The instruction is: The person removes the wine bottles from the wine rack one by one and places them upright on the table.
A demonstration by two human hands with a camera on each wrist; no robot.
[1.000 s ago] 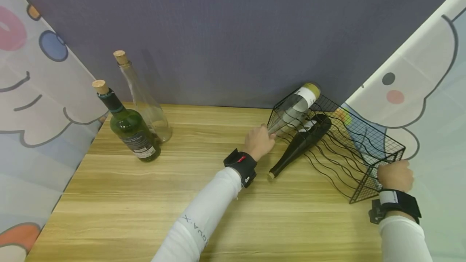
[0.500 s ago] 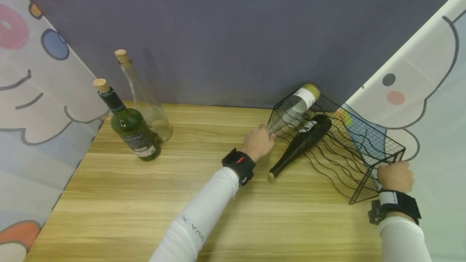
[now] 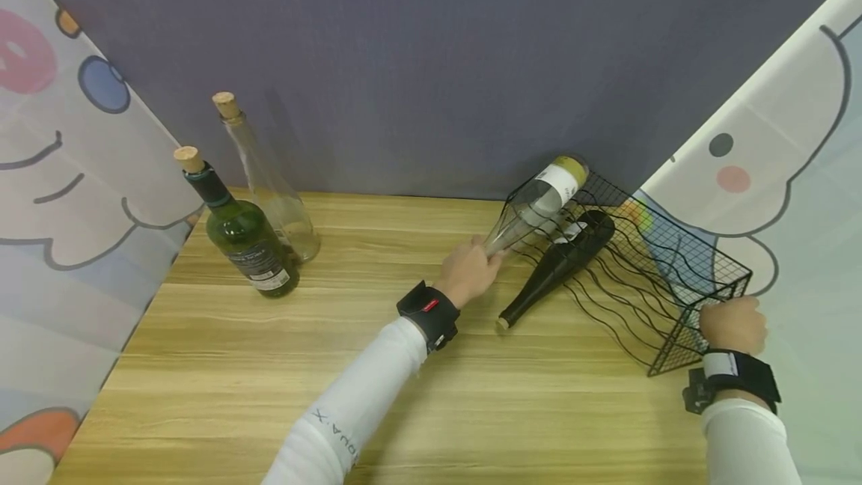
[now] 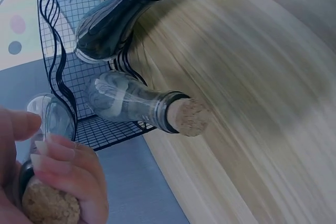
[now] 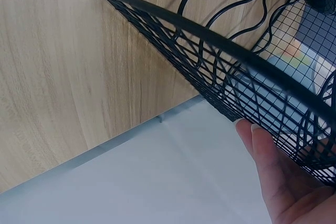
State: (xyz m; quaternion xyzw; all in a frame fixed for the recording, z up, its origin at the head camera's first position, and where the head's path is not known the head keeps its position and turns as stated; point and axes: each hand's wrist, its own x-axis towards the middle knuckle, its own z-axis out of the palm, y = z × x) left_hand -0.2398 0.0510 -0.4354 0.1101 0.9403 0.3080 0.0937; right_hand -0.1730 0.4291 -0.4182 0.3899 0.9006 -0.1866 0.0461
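My left hand (image 3: 469, 272) grips the neck of a clear glass bottle (image 3: 560, 180) with a white label; the bottle lies slanted at the top of the black wire wine rack (image 3: 663, 260), base toward the back wall. In the left wrist view its cork (image 4: 51, 204) shows under my curled fingers. Lower in the rack rest a second clear corked bottle (image 4: 131, 100) and a dark bottle (image 3: 562, 266), whose neck points out toward me. With the fingers and thumb of my right hand (image 3: 732, 326), I hold the mesh end panel (image 5: 231, 72) at the rack's right end.
At the left of the wooden table (image 3: 269, 380), a green corked bottle (image 3: 245, 242) and a tall clear corked bottle (image 3: 276, 200) stand upright close together. A grey wall (image 3: 404, 81) runs behind, with printed curtains at both sides.
My left hand has shifted slightly left and toward me, and the clear bottle has slid a little the same way. My right hand and the rack stay in place.
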